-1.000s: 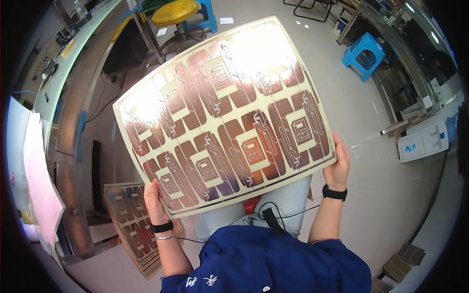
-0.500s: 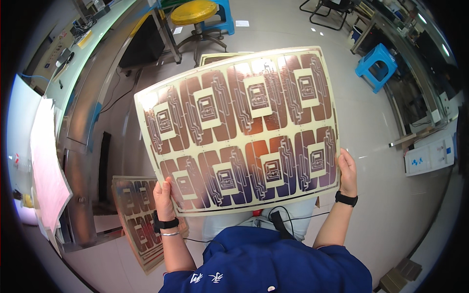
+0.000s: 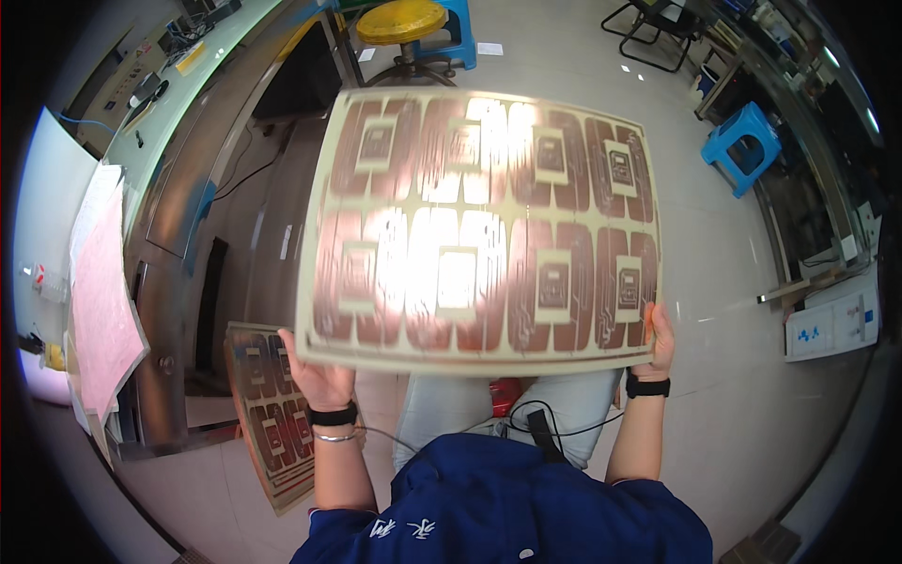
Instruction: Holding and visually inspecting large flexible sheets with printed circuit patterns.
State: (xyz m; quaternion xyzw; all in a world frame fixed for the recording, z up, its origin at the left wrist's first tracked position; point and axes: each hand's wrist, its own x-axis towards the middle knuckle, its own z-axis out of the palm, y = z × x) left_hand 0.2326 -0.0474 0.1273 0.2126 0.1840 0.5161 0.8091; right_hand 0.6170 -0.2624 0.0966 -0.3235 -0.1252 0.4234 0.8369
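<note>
A large cream circuit board panel [image 3: 531, 214] with two rows of copper-brown patterns is in front of me, strong glare across its left and middle parts. My left hand [image 3: 319, 373] supports its lower left corner from below, thumb sticking out beside the edge and the other fingers hidden behind the panel. On the lower right edge, my right hand [image 3: 661, 340] grips with the thumb at the front; its other fingers are hidden. Similar panels [image 3: 272, 414] lean in a stack on the floor to the left of my left forearm.
A long glass-topped metal bench [image 3: 167, 211] runs along the left, with pink sheets [image 3: 108, 301] at its near end. A yellow round stool [image 3: 402, 23] and a blue stool [image 3: 449, 38] stand beyond the panel. Another blue stool [image 3: 742, 146] stands right, near a white tray [image 3: 832, 324].
The panel has turned clockwise and tipped, so glare now covers much of it. My left hand's thumb has come off the panel's front face. The right hand keeps its grip.
</note>
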